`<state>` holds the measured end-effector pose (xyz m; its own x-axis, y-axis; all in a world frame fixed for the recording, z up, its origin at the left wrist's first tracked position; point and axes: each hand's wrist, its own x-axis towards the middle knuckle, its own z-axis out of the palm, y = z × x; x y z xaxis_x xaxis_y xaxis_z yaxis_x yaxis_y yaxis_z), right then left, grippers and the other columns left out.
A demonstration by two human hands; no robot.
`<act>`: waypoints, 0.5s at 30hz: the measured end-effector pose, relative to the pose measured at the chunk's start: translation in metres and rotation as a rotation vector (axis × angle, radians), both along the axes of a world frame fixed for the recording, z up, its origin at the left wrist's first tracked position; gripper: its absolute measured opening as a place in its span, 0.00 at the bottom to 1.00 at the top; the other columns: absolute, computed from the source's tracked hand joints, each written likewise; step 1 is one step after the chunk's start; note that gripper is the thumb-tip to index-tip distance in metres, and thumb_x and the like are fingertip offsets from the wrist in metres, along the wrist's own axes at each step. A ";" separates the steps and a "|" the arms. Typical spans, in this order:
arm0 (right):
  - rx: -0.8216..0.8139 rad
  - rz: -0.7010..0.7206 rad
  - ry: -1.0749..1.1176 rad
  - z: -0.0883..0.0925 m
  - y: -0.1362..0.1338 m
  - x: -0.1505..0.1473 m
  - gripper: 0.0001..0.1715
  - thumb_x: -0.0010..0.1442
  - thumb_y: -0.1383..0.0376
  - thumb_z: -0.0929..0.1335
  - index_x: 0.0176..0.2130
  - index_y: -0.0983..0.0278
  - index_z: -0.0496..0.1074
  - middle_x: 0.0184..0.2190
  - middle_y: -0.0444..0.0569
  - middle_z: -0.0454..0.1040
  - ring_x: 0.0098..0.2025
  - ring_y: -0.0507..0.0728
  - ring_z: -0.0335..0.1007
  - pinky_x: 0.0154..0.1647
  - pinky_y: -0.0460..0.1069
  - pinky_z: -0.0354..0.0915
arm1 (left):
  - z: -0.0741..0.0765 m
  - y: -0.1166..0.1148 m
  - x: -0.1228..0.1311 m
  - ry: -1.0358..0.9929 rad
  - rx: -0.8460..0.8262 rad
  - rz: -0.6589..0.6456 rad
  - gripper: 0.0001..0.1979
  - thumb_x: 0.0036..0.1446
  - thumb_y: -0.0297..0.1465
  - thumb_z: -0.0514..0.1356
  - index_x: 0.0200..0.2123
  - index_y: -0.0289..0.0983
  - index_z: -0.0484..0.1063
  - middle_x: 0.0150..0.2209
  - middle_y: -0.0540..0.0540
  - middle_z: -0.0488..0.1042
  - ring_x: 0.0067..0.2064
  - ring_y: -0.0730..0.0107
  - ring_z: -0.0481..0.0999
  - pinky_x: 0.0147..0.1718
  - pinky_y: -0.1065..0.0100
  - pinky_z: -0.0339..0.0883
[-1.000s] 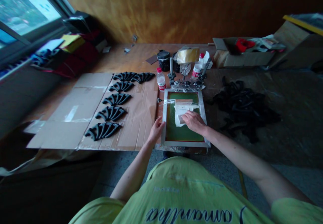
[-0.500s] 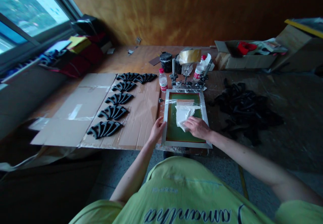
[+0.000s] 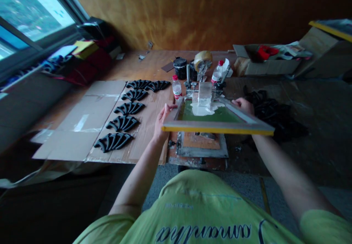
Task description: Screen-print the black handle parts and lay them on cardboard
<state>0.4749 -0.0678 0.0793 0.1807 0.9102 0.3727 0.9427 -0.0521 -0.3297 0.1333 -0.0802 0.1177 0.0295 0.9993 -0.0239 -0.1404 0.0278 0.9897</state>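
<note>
Left hand (image 3: 164,121) and right hand (image 3: 241,106) each grip a side edge of the hinged screen-printing frame (image 3: 217,128), raised tilted over the printing base (image 3: 202,151); lifting evenly from both sides keeps the white paste (image 3: 205,109) from sliding down the green mesh (image 3: 222,116).

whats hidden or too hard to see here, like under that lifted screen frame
All from the head view:
The underside of the raised screen frame: faces away, hidden by the frame itself.
The orange pad: far part hidden by the frame.
The black pile: partly hidden by the frame's corner.
The label on the water bottle: too small to read.
The red item in the cardboard box: partly hidden by the box wall, too blurred to name.
</note>
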 end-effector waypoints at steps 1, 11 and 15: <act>-0.049 0.056 -0.011 -0.015 -0.010 -0.003 0.23 0.68 0.57 0.61 0.33 0.71 0.76 0.27 0.48 0.77 0.29 0.50 0.72 0.29 0.43 0.69 | 0.012 0.010 0.005 -0.024 0.054 0.010 0.27 0.59 0.54 0.53 0.42 0.37 0.73 0.34 0.46 0.77 0.33 0.71 0.76 0.29 0.72 0.69; -0.348 0.169 -0.063 -0.077 -0.064 -0.104 0.14 0.68 0.57 0.63 0.37 0.64 0.70 0.33 0.55 0.76 0.37 0.60 0.72 0.38 0.51 0.65 | -0.019 -0.023 0.046 -0.009 -0.286 -0.156 0.32 0.54 0.59 0.55 0.42 0.35 0.70 0.33 0.41 0.78 0.30 0.67 0.77 0.24 0.71 0.68; -0.170 0.363 0.070 -0.060 -0.086 -0.140 0.12 0.68 0.60 0.61 0.37 0.62 0.69 0.36 0.54 0.75 0.43 0.60 0.71 0.43 0.52 0.65 | -0.079 -0.082 0.060 -0.055 -0.674 -0.394 0.34 0.52 0.61 0.54 0.39 0.34 0.72 0.33 0.39 0.78 0.33 0.61 0.78 0.26 0.67 0.69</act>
